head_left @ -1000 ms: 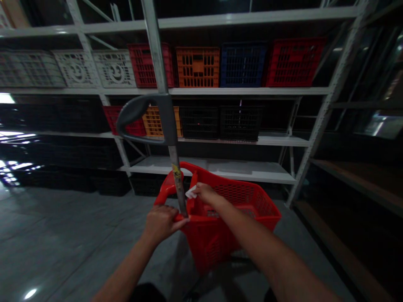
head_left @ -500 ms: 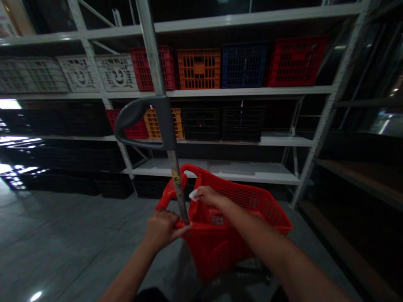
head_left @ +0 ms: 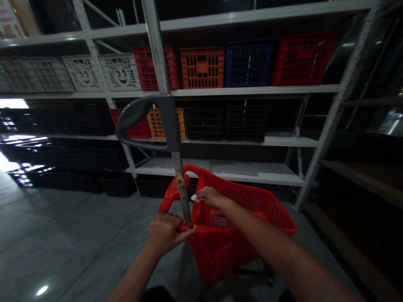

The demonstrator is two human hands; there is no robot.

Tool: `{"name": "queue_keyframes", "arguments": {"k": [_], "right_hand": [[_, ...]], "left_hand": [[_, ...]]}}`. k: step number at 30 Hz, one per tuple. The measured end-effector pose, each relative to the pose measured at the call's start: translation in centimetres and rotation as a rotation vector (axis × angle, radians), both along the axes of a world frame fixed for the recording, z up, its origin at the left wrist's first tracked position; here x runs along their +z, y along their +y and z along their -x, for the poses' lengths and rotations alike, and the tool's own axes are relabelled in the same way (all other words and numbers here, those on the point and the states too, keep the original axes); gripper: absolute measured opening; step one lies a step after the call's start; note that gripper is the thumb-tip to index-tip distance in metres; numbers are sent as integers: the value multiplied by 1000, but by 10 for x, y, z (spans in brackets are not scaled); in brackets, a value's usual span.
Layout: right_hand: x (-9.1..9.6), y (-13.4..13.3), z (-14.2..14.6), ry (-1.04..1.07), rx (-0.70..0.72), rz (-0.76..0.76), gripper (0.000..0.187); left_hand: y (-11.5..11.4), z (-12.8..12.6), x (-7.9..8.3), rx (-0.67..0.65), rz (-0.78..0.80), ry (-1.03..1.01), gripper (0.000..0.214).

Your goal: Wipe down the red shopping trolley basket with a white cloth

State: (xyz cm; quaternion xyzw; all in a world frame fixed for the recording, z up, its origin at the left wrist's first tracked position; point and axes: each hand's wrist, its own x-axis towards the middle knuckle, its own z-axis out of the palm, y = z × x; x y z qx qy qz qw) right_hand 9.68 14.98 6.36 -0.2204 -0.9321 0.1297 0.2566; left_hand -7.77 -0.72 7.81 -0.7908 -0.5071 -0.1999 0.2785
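Note:
A red plastic shopping cart (head_left: 217, 251) stands in front of me, its basket opening to the right. My left hand (head_left: 165, 233) is closed around the near end of its red handle (head_left: 166, 203). Pinched in the fingers of my right hand (head_left: 209, 196) is a small white wad, maybe a tissue or cloth (head_left: 194, 197), at the upper edge of the cart's panel behind the handle. A metal pole (head_left: 185, 205) with a dark grey loop grip (head_left: 171, 126) rises from the cart beside my left hand. My right forearm hides part of the basket.
White metal shelving (head_left: 252, 90) runs behind the cart. It carries white crates (head_left: 121, 73), an orange crate (head_left: 203, 67), a blue crate (head_left: 248, 65), red crates (head_left: 304, 58) and black crates (head_left: 245, 123). Another rack (head_left: 362, 180) stands close on the right. Grey floor (head_left: 78, 239) lies at left.
The view has shifted slightly, so the cart and shelves sit a little further right. The white wad has moved slightly along the panel edge, and less of it shows. My left hand keeps its hold.

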Motion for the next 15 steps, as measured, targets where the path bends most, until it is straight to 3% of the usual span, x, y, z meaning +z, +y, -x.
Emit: {"name": "queue_keyframes", "arguments": {"k": [4,6,12,15], "right_hand": [[-7,-28,-12,-60,209,-135,26],[-5,-27,-15,-98,183,-162,25],[5,12,-4,-176,-60,-232,22],[-4,0,-6,-184,45,-306,22]], "left_hand": [[-1,-2,-1,-6,3,-19,43],[-1,-2,-2,-12,5,-29,42],[0,0,-4,-11,9,-19,41],[0,1,-5,-2,-1,-8,41]]}}
